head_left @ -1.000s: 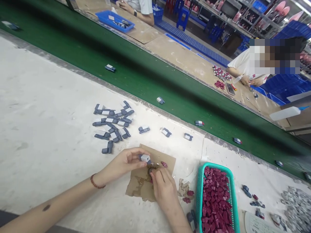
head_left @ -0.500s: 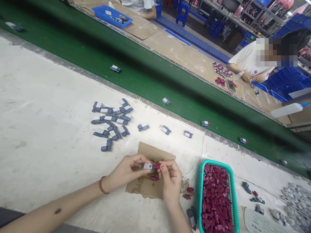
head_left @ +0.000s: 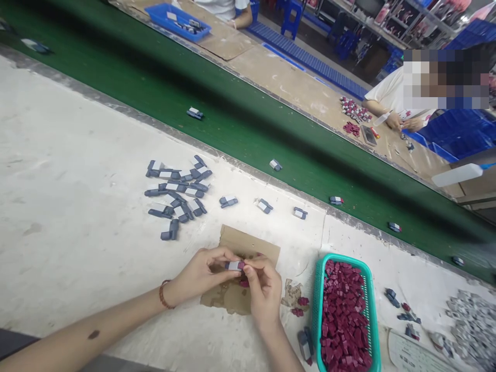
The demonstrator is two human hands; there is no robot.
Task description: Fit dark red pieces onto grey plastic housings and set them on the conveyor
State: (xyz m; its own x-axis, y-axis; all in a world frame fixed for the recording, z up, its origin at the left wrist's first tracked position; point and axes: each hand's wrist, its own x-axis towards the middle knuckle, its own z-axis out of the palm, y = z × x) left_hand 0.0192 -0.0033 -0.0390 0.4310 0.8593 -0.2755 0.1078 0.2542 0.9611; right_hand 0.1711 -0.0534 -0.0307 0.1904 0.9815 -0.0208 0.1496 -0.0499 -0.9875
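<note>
Between thumb and fingers, my left hand [head_left: 205,271] grips a small grey-and-white plastic part [head_left: 233,265]. My right hand [head_left: 264,289] pinches a small maroon plastic piece [head_left: 242,265] against the right end of that part; the two touch. Below both hands lies a stained piece of brown cardboard [head_left: 251,239], with more maroon bits on it partly hidden by my fingers. A green basket [head_left: 320,297] full of maroon pieces [head_left: 343,315] stands right of my right hand. Left of the cardboard is a cluster of grey-and-white parts [head_left: 176,188].
Beyond the table a green conveyor belt [head_left: 232,135] carries spaced grey parts. A heap of pale grey pieces [head_left: 475,320] lies at the right. Across the belt, a person [head_left: 403,95] works near a blue tray [head_left: 178,23] and a second person's arm.
My right hand has moved left, bringing the maroon piece from just beside the grey-and-white part onto its end. Parts on the belt have shifted right.
</note>
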